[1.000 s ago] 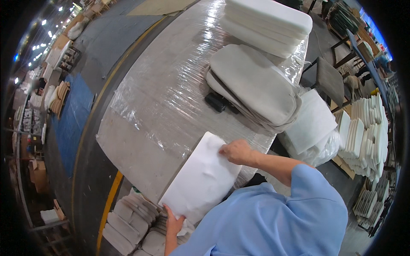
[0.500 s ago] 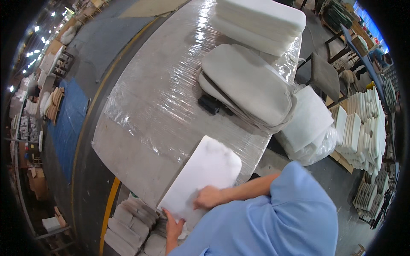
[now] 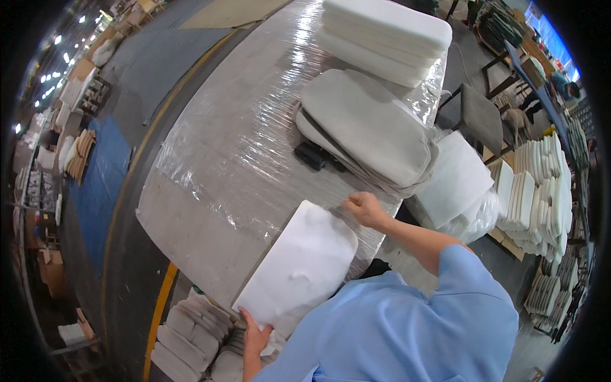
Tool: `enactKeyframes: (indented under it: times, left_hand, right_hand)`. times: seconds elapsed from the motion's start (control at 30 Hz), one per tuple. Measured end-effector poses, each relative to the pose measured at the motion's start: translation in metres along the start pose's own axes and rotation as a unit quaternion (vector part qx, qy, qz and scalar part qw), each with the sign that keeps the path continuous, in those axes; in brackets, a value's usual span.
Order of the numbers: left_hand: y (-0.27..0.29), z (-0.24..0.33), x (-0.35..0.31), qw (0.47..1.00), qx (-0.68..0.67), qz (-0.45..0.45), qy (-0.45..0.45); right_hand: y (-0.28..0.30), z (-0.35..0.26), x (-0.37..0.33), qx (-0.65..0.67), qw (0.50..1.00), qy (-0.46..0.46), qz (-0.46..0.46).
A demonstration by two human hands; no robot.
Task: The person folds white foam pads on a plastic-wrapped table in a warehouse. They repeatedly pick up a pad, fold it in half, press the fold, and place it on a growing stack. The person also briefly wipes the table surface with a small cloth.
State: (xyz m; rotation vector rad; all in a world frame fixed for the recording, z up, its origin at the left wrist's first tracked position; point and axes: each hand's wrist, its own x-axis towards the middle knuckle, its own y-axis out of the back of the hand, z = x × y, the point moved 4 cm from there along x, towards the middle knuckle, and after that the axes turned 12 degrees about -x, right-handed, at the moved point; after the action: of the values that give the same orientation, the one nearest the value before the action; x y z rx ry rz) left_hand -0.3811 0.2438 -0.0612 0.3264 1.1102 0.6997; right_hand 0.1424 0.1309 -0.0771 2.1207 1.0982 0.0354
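A white cushion pad [image 3: 299,261] with rounded far corners lies at the near edge of the wrapped table, a small dent in its surface. My left hand [image 3: 256,336] grips its near left corner, thumb and fingers at the edge, with a bit of loose white material beside them. My right hand [image 3: 364,209] is raised just past the pad's far right corner, fingers curled closed; whatever they may hold is hidden. Beyond it rests a stack of grey cushion covers [image 3: 366,121], with a small black object [image 3: 310,155] by its left side.
Plastic film covers the table [image 3: 210,172]. White foam pads [image 3: 382,38] are piled at its far end. A bag with white sheets [image 3: 455,184] stands off the right edge, near a dark chair [image 3: 480,114]. Grey cushions [image 3: 191,337] are stacked below the near left edge.
My right hand has lifted off the middle of the pad and moved far and right, past its corner. My left hand stays at the near corner.
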Motion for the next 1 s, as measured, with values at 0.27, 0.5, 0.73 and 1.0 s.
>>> enactKeyframes:
  times: [0.27, 0.5, 0.73, 1.0]
  left_hand:
    - [0.000, 0.012, -0.005, 0.998, 0.046, 0.019, -0.024]
    - [-0.004, 0.005, -0.004, 0.999, 0.023, 0.013, -0.029]
    - [0.001, 0.016, -0.003, 0.999, 0.033, -0.004, -0.017]
    - [0.000, 0.008, -0.005, 0.997, 0.014, 0.004, -0.071]
  right_hand:
    - [-0.151, -0.101, -0.091, 0.110, 0.922, 0.364, -0.068]
    - [-0.076, -0.081, -0.031, 0.178, 0.955, 0.227, 0.072]
    - [-0.123, -0.087, 0.013, 0.140, 0.957, 0.247, 0.060]
    - [-0.119, -0.113, -0.049, 0.216, 0.939, 0.255, -0.080]
